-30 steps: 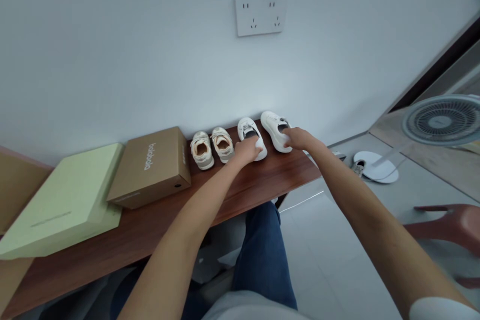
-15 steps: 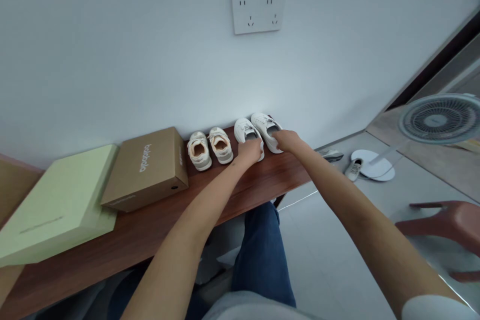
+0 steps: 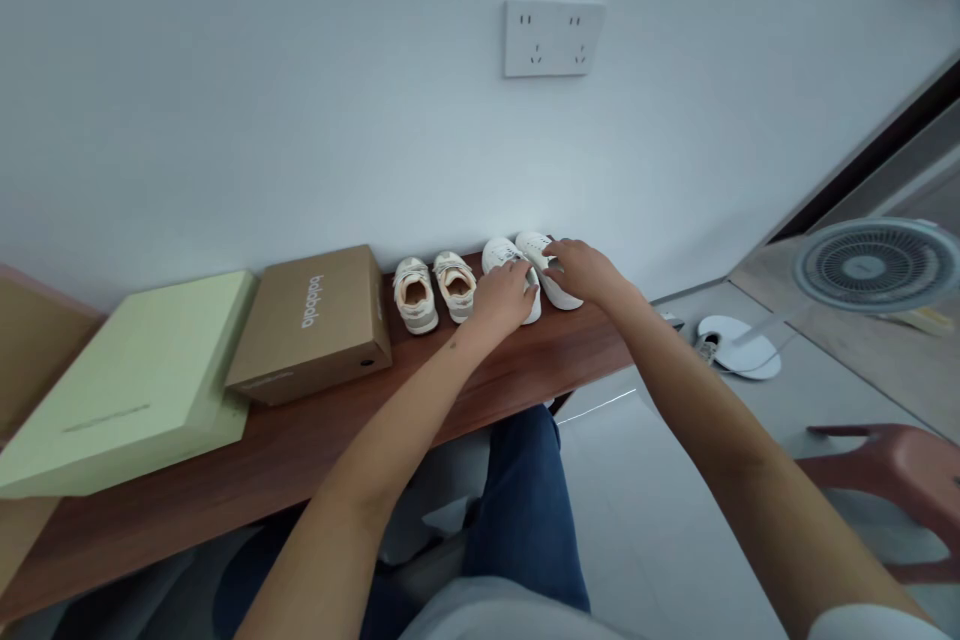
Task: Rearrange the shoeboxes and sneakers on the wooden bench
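Two white sneakers stand side by side on the brown wooden shelf point(image 3: 570, 352), toes toward the wall. My left hand point(image 3: 502, 298) is over the heel end of the left white sneaker point(image 3: 496, 251), fingers apart and partly covering it. Over the opening of the right white sneaker point(image 3: 532, 242) hovers my right hand point(image 3: 581, 270), its thumb and fingers spread. Whether the fingertips still touch the shoes I cannot tell. Just left of them sits a pair of smaller cream shoes, the left cream shoe point(image 3: 415, 294) and the right cream shoe point(image 3: 454, 284).
A brown shoe box point(image 3: 307, 320) and a pale green box point(image 3: 142, 350) lie on the shelf's left part. A wall socket point(image 3: 553, 38) is above. On the floor at right are a fan point(image 3: 874, 265), a shoe point(image 3: 707, 348) and a reddish stool point(image 3: 900, 470).
Both hands have loosened from the white sneakers, fingers spreading and lifting slightly. The sneakers stay on the shelf. The head view has shifted a little.
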Tool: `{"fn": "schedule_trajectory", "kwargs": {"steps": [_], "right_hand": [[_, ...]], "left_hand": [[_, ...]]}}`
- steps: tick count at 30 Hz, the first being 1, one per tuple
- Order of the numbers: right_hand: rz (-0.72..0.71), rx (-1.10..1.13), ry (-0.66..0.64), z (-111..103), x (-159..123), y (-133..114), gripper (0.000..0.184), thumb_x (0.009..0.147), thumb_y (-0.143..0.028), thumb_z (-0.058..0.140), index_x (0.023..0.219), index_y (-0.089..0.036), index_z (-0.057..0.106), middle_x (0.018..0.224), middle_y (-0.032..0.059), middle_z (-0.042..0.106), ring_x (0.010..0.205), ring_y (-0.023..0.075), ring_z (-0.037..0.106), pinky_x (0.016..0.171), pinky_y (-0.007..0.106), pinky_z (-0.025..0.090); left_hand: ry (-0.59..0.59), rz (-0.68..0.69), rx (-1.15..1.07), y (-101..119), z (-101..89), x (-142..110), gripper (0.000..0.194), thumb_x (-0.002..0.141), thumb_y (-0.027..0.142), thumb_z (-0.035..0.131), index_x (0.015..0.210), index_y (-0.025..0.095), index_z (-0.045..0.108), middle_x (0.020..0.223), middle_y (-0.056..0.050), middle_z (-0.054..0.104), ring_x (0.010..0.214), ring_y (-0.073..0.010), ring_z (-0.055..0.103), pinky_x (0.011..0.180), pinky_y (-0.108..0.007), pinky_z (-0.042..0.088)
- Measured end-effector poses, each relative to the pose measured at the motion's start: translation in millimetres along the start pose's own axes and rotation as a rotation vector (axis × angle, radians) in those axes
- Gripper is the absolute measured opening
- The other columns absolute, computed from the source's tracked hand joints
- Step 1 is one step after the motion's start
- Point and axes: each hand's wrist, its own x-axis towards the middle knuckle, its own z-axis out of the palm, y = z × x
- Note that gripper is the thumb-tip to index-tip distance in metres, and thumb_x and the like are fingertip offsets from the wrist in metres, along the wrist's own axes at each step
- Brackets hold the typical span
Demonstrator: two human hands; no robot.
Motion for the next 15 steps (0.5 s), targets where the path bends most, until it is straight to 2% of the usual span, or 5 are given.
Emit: {"fn": "schedule_trajectory", "kwargs": {"steps": [4,7,11,13,15], "right_hand": [[-0.117,0.159,0.051,-5.9,-24.9,-36.9,0.034,0.095,-0.029,0.053,0.126,-0.017,0.059,0.129,0.0131,0.063,0.121,0.0288,0.055,0.102,0.038,0.042],[-0.154,0.351,0.039,18.1,-58.0,-64.7,0.028,0.095,-0.032,0.053,0.118,-0.021,0.063,0.124,0.0102,0.066,0.119,0.0266,0.059,0.102,0.037,0.045],[-0.046,0.648,-0.001,81.5,-122.6,-115.3,0.020,0.096,-0.033,0.048,0.104,-0.029,0.066,0.106,0.0049,0.073,0.103,0.0225,0.068,0.093,0.035,0.052],[0.048,0.764,0.002,117.6,-158.6,-149.4,0.022,0.096,-0.033,0.045,0.100,-0.029,0.066,0.100,0.0048,0.074,0.098,0.0226,0.069,0.088,0.036,0.055],[0.049,0.873,-0.083,149.4,-190.5,-185.7,0.022,0.096,-0.033,0.046,0.097,-0.026,0.067,0.095,0.0054,0.074,0.091,0.0220,0.071,0.083,0.034,0.055]], "left_hand": [[0.066,0.003,-0.179,-19.3,-22.2,-57.0,0.036,0.096,0.033,0.046,0.129,0.023,0.054,0.126,-0.008,0.065,0.118,-0.0237,0.058,0.103,-0.036,0.043],[0.039,-0.072,-0.295,-43.6,-20.2,-126.0,0.032,0.096,0.031,0.042,0.121,0.026,0.062,0.122,-0.007,0.068,0.115,-0.0219,0.061,0.104,-0.036,0.044],[-0.030,-0.208,-0.468,-76.3,10.6,-243.4,0.029,0.094,0.032,0.041,0.101,0.033,0.069,0.105,-0.004,0.074,0.103,-0.0218,0.066,0.099,-0.038,0.049],[-0.054,-0.341,-0.559,-89.3,34.7,-303.2,0.027,0.092,0.037,0.043,0.095,0.033,0.069,0.095,-0.004,0.075,0.092,-0.0216,0.069,0.090,-0.037,0.053],[-0.019,-0.507,-0.630,-100.4,58.9,-355.8,0.032,0.093,0.046,0.042,0.094,0.029,0.069,0.084,-0.005,0.074,0.080,-0.0211,0.070,0.081,-0.034,0.056]]}}
